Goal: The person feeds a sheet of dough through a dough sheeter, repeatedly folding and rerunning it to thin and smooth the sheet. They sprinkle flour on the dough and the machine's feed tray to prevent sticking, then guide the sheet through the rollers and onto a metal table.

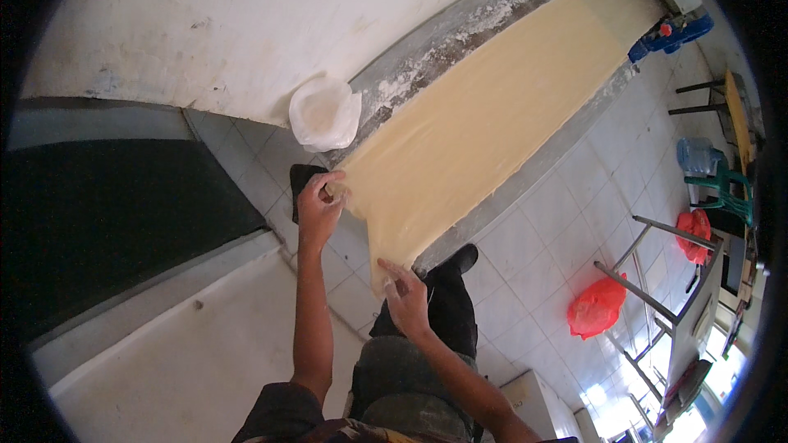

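A long, wide sheet of pale yellow dough [492, 98] lies along a floured metal table [525, 189] and runs up to a blue-sided roller machine [685, 29] at the far right end. Its near end hangs over the table's edge in two pulled corners. My left hand [322, 203] pinches the left corner. With thumb and fingers, my right hand [402, 295] grips the right corner, which droops lower. Between the two hands the dough edge sags inward. Flour dusts my fingers.
A white plastic bag [324, 115] with its mouth folded back sits at the table's left edge by the wall [205, 25]. Red plastic bags [597, 308], a metal-legged table [681, 312] and a green chair [730, 193] stand to the right on the tiled floor.
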Demonstrator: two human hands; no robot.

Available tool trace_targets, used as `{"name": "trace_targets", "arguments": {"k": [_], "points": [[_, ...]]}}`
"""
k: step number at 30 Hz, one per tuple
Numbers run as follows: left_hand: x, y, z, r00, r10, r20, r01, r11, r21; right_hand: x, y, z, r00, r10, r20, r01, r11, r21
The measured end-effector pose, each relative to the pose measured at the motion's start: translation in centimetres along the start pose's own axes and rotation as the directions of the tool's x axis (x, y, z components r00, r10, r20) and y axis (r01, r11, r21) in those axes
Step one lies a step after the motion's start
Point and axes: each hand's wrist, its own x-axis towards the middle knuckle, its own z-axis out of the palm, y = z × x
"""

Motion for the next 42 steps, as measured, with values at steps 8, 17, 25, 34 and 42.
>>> {"name": "trace_targets", "arguments": {"k": [8, 17, 25, 34, 42], "points": [[-0.7, 3.4, 3.5, 0.886, 0.394, 0.247, -0.462, 0.692, 0.554, 0.0, 1.7, 1.6, 0.992, -0.071, -0.104, 0.070, 0.997, -0.013], [-0.5, 1.9, 5.9, 0.811, 0.290, 0.507, -0.580, 0.510, 0.636, -0.4, 2.5, 4.1, 0.993, -0.039, -0.113, 0.041, 0.999, 0.019], [-0.4, 2.6, 5.8, 0.809, 0.220, 0.546, -0.572, 0.513, 0.640, -2.7, 2.1, 5.1, 0.988, -0.075, -0.138, 0.072, 0.997, -0.025], [-4.1, 2.0, 3.5, 0.970, 0.243, 0.006, -0.232, 0.917, 0.324, -3.0, 1.0, 3.5, 0.988, -0.027, -0.149, 0.028, 1.000, 0.010], [-12.4, -2.5, 2.9, 0.852, -0.440, 0.284, 0.508, 0.827, -0.243, -3.1, 1.9, 2.0, 0.999, -0.024, 0.041, 0.030, 0.988, -0.149]]}}
